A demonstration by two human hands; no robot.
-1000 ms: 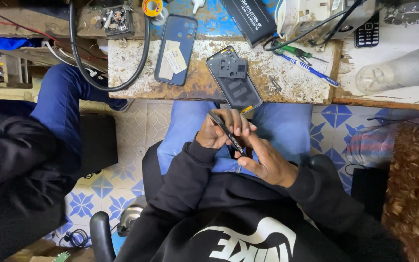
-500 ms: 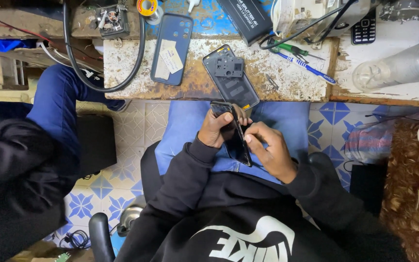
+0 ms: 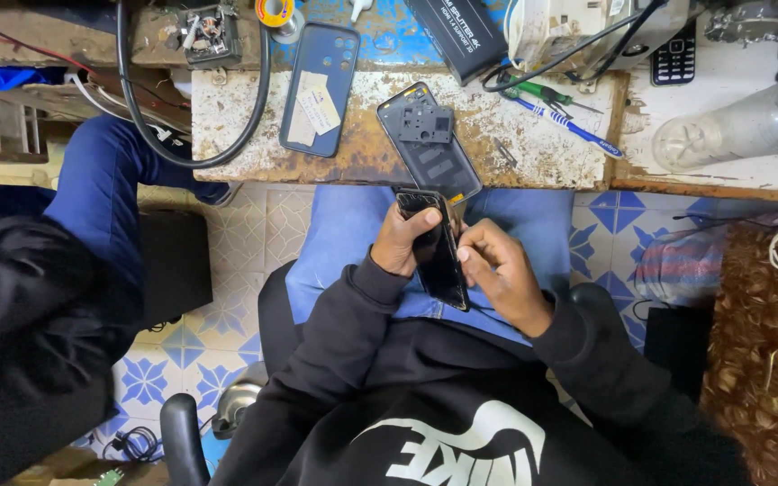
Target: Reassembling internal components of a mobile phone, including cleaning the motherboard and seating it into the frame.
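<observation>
We note the left hand (image 3: pixel 402 241) in a closed grip round a dark phone (image 3: pixel 437 250), held over the lap; the right hand (image 3: pixel 502 274) pinches its right edge. On the table (image 3: pixel 533 153) just beyond: phone frame (image 3: pixel 429 144), blue case (image 3: pixel 320 88), toothbrush (image 3: pixel 569 126), black cable (image 3: pixel 193 155). Another person's leg (image 3: pixel 101 207) stands left.

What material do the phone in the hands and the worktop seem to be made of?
Phone: its face looks like glossy black glass, judging by the sheen, though this is not certain. The left hand grips it; the right hand touches its edge.
Worktop: probably painted metal or board, matte, with pale coating flaked into rusty brown patches.
</observation>
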